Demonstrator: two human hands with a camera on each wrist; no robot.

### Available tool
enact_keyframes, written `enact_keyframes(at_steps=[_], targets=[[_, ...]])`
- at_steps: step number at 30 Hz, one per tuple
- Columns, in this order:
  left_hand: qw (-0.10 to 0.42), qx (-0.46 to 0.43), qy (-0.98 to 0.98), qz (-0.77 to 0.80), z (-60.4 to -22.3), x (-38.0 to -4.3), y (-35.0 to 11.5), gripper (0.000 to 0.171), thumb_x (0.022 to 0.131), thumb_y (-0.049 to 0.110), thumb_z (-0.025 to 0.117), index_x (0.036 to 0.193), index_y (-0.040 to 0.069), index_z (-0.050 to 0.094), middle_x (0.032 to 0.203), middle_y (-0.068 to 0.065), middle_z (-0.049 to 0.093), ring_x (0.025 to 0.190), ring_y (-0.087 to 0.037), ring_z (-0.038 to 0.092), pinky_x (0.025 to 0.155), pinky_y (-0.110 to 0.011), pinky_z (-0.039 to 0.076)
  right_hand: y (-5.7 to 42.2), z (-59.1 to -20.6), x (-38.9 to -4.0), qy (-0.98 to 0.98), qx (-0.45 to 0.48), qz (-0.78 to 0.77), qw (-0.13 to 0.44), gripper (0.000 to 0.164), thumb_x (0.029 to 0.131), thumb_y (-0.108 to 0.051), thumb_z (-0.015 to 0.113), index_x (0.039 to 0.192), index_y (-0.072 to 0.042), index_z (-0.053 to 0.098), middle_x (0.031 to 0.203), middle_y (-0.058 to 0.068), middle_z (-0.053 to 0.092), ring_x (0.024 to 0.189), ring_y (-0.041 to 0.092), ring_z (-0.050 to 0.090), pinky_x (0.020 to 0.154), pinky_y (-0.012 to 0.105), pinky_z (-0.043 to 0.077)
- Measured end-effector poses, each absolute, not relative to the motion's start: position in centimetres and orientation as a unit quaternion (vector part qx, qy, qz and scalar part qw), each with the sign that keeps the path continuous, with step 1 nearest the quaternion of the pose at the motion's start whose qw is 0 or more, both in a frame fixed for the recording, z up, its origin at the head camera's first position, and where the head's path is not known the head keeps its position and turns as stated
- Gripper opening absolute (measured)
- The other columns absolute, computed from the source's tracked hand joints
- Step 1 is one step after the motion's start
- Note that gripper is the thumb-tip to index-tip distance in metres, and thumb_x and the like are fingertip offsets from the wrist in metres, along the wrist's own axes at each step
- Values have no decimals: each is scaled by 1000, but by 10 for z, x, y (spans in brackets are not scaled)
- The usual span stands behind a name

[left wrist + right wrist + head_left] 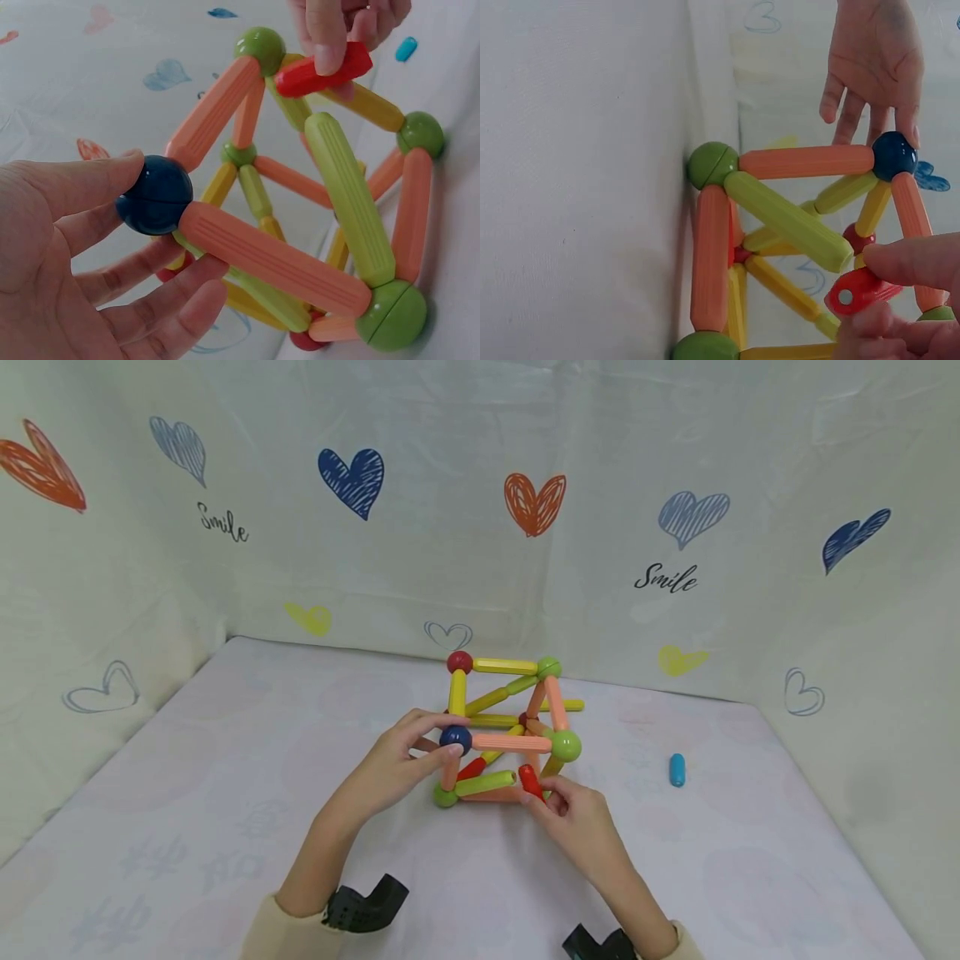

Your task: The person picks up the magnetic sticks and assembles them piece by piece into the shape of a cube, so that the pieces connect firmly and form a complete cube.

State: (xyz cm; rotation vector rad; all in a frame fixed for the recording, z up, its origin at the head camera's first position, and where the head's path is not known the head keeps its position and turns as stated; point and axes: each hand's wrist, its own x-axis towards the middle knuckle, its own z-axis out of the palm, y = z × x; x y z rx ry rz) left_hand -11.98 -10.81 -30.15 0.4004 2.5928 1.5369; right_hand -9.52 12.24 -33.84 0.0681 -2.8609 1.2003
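A frame of coloured rods and balls stands on the table, with salmon rods (512, 743), yellow rods and green balls (566, 746). My left hand (401, 760) pinches the dark blue ball (155, 195) at its upper near corner between thumb and fingers. In my right hand (573, 817) a short red rod (324, 69) is pinched between thumb and fingers; a round metal end shows in the right wrist view. A lime-green rod (789, 221) slants up from a lower green ball (391, 315). Its free end lies close to the red rod, with a small gap visible.
A short blue rod (677, 770) lies apart on the white table (720, 843), to the right. Behind the table hangs a pale cloth (450, 560) printed with hearts. Dark wrist mounts (367, 903) sit on both forearms.
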Motion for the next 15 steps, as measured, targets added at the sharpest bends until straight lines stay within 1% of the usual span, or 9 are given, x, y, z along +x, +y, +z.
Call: enact_keyframes(at_steps=[2,4,6,7,11,15], targets=[[51,133,851,505,-301,-120,-108,42,89,36,60,128,18,55,123,-7,50,107,-28,51,77,-39,52,122,-337,-95,-909,15,416,7,21,83,-18,70,97,-3,65,59,0,52,47,13,44,43,18,35],[51,134,851,505,-302,-119,-109,43,89,36,60,128,18,55,123,-7,50,107,-29,51,77,-39,52,122,-337,-95,-896,13,444,2,19,84,-15,68,97,-2,63,64,3,60,47,15,50,43,19,40],[51,135,851,505,-302,-119,-109,43,89,35,60,128,18,55,123,-7,50,107,-29,51,76,-39,52,122,-337,-94,-881,9,473,5,19,84,-14,68,99,-3,62,70,7,66,50,19,57,44,20,46],[51,134,851,506,-302,-119,-108,42,89,35,60,128,18,55,123,-6,50,107,-29,51,77,-39,52,122,-337,-94,-874,11,485,11,19,85,-13,67,100,-3,62,75,9,68,54,21,60,46,21,48],[53,131,851,506,-302,-120,-107,41,88,35,61,127,21,55,122,-4,51,107,-28,51,77,-39,52,122,-338,-93,-852,17,523,36,26,86,-16,67,109,-5,62,89,14,70,67,24,67,51,22,52],[54,130,851,507,-303,-120,-107,42,88,35,62,127,21,55,121,-3,51,108,-27,51,78,-39,52,120,-339,-93,-828,19,559,24,30,87,-22,66,112,-6,62,93,14,71,73,25,68,56,23,54]])
